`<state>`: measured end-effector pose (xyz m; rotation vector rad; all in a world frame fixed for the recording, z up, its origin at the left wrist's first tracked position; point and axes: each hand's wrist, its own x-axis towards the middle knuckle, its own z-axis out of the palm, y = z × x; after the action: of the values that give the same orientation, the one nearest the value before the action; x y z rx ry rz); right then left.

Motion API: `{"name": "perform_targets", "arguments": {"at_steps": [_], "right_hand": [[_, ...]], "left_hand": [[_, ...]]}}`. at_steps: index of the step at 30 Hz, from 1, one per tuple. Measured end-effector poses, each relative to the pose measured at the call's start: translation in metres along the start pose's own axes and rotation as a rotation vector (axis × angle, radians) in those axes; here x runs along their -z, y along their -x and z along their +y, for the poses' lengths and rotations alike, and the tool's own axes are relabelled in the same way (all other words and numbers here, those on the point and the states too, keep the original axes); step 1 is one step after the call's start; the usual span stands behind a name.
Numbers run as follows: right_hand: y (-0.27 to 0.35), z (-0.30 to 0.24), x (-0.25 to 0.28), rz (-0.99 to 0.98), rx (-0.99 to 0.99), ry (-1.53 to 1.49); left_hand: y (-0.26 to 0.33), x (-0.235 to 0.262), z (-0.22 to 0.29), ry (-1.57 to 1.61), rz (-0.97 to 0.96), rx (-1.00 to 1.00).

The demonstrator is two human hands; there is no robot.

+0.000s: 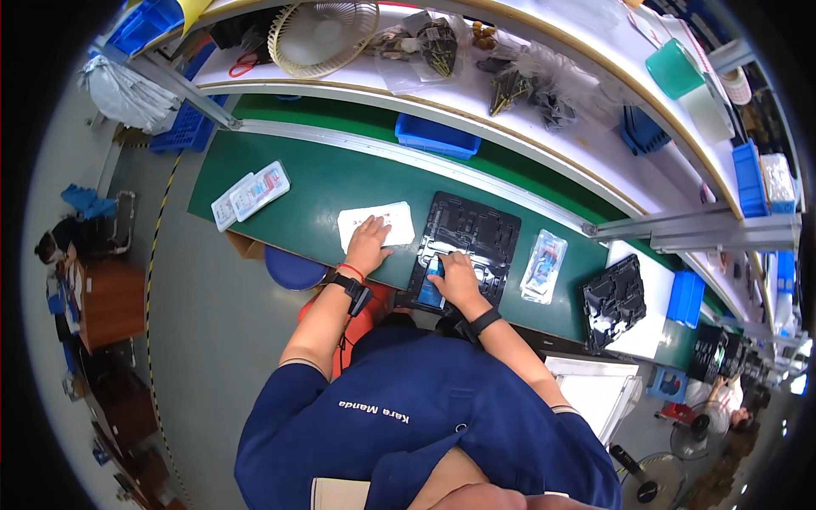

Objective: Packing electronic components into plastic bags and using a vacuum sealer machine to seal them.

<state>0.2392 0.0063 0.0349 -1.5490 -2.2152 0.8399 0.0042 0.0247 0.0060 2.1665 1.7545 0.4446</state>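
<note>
The blue item [431, 295] lies on the near part of the black moulded tray [470, 217], at the side toward my left. My right hand [459, 279] is over it from four o'clock, palm down, thumb and fingers bent down at its edge; I can't tell whether I am pinching it or only touching it. The tray spreads out beneath, reaching up toward one o'clock, its hollows catching the light.

At eleven o'clock from the blue item my left hand [367, 245] lies palm down on some white printed cards [399, 219], fingers a little apart. A red band [349, 271] and a black wrist device [355, 295] circle that wrist; a black band [485, 320] circles the right one.

Further out on the green table [310, 178], clear packs [261, 191] overlap at ten o'clock, and more packs [545, 265] lie between two and three. At three o'clock a second black tray [614, 303] sits tilted beside a blue bin [685, 299]. Another bin [436, 136] stands at twelve, under the shelf [340, 82]. Up on that shelf are a pale basket [323, 38] at eleven and bags of dark and gold parts [438, 51] at twelve. A blue stool [293, 268] shows below the table edge, between nine and ten.
</note>
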Motion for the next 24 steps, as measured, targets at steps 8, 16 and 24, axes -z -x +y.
{"name": "perform_targets", "arguments": {"at_steps": [8, 16, 24], "right_hand": [[-0.01, -0.008, -0.006, -0.007, -0.159, 0.01], [-0.007, 0.02, 0.013, -0.164, -0.33, -0.42], [-0.006, -0.011, 0.078, 0.113, -0.281, -0.962]], "left_hand": [[0.01, -0.025, -0.022, -0.052, 0.159, -0.167], [-0.006, -0.007, -0.028, 0.279, 0.261, -0.082], [-0.022, 0.041, -0.075, 0.999, 0.858, 0.664]]}}
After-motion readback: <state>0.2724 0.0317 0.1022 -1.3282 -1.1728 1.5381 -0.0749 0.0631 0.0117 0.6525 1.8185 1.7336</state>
